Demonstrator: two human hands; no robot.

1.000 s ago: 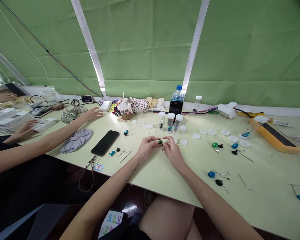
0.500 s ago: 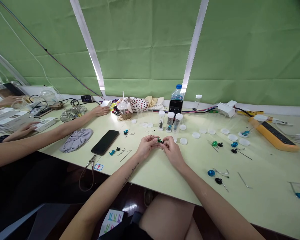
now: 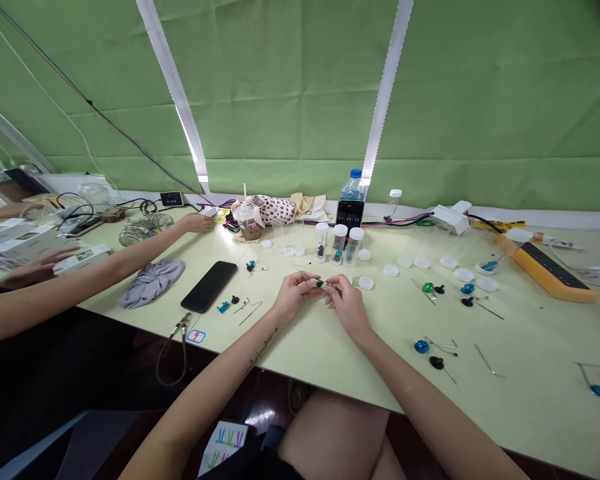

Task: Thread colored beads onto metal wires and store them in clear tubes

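Note:
Above the table's front half, my left hand (image 3: 291, 298) pinches a small green and black part (image 3: 320, 283). From the other side, the closed fingertips of my right hand (image 3: 349, 305) meet at its right end; whatever they grip is too small to make out. Left of my hands lie a blue piece (image 3: 223, 307), a black round-headed piece (image 3: 235, 300) and bent metal wires (image 3: 251, 313). Another blue and black part (image 3: 251, 266) with wires sits farther back. Clear tubes with white caps (image 3: 339, 245) stand behind my hands, with small parts inside.
Loose white caps (image 3: 365, 283) and sets of blue, green and black parts (image 3: 421, 347) with wires spread rightward. A phone (image 3: 209, 287), grey cloth (image 3: 151, 283), drink cup (image 3: 250, 223), bottle (image 3: 354, 189) and orange power strip (image 3: 550, 270) surround them. A co-worker's arm (image 3: 130, 257) reaches in from the left.
The green and black part has turned slightly between my fingers, and my right fingertips have shifted a little. At left, the co-worker's far hand has drawn slightly back with a small white box.

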